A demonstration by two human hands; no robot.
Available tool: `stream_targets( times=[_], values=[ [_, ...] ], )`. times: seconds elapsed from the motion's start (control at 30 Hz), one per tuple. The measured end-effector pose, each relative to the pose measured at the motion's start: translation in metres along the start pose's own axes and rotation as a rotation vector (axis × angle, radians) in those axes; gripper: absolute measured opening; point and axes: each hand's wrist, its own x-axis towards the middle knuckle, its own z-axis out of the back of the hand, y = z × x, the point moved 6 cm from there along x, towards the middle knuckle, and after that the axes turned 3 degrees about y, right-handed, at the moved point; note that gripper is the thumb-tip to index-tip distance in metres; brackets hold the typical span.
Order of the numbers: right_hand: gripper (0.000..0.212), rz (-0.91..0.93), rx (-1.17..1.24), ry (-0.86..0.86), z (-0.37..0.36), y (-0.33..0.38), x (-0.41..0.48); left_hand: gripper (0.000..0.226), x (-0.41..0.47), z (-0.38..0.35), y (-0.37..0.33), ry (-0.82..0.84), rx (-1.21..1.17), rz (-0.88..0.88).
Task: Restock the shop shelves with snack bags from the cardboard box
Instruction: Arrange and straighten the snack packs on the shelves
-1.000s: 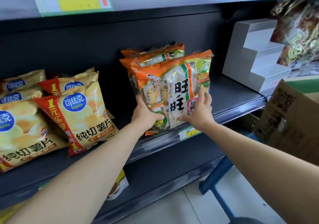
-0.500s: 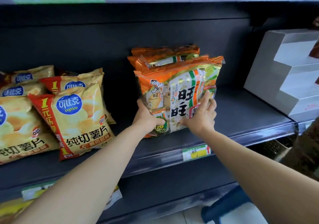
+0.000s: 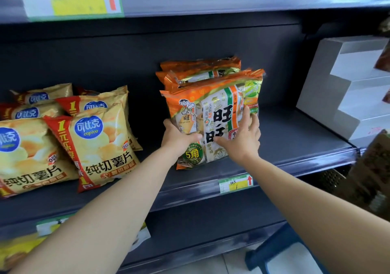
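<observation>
Pushed back: glossy orange bag (image 3: pixel 221 98) | left hand (image 3: pixel 179 139) grips its edge | right hand (image 3: pixel 241 139) flat, pressing

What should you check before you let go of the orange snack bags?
1. Bottom of the front orange bag rests on the shelf: ok.
2. Its label faces out: ok.
3. The left hand grips its left edge and the right hand presses flat on its front: ok.
4. The back orange bags are lined up behind it: ok.
5. There is a gap to the yellow chip bags: ok.
6. The stack will stand by itself once released: cannot tell.
</observation>
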Motion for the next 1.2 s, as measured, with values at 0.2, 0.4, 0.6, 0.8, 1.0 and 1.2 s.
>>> stream_targets(
  times=[0.2,0.4,0.6,0.8,1.0,1.2],
  values=[
    [0.075,0.234,-0.011,-0.087,-0.001,0.025,-0.033,0.089,-0.014,0.017,0.003,0.011,0.071,-0.006],
    [0.051,0.500,0.016,-0.015,-0.035,0.083,-0.069,0.077,-0.036,0.061,0.005,-0.120,0.231,-0.100],
    [0.061,0.536,0.050,0.169,-0.082,0.133,-0.089,0.050,-0.065,0.134,0.017,-0.314,0.408,-0.288],
    [0.108,0.382,0.051,0.469,-0.145,0.151,-0.109,0.048,-0.085,0.213,0.049,-0.621,0.440,-0.312],
    [0.125,0.260,0.134,0.478,-0.176,0.163,-0.117,0.096,-0.082,0.284,0.113,-0.849,0.351,0.077],
    [0.123,0.176,0.128,0.382,-0.188,0.168,-0.117,0.133,-0.057,0.306,0.144,-0.610,0.177,0.173]
  ],
)
